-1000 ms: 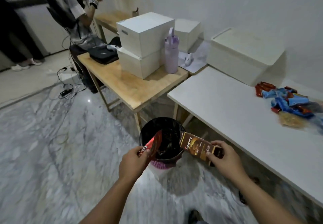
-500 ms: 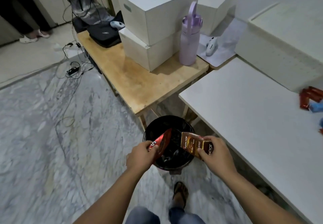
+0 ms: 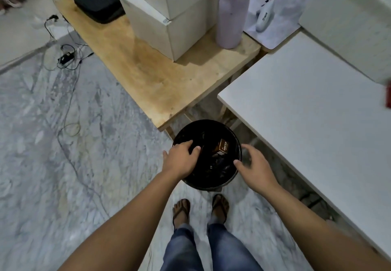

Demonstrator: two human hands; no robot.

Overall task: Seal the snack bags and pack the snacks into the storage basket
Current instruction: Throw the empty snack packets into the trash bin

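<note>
Both my hands hang over the black bin (image 3: 191, 183) on the floor, and both are empty; my left hand (image 3: 181, 159) sits over the bin's near-left rim, its fingers (image 3: 195, 151) loosely curled and apart, pinching nothing; my right hand (image 3: 255, 165) is just beside the right rim, fingers spread and slack. Down inside the bin lies a brown wrapper (image 3: 222, 147), tilted on the dark liner; I judge it to be rubbish rather than a snack to pack.

As for the real job, I judge little of it done, as far as I can see; the white table (image 3: 296, 105) to my right is bare in the part that shows, with only a red snack (image 3: 388, 95) at the far right edge, cut off and blurred, so I cannot tell whether it is sealed. A pale box (image 3: 347, 27) stands at the back of that table; it may be the basket, but I cannot tell, nor see into it. So sealing the bags and packing them appear to remain; I would need to turn to the table for that.
</note>
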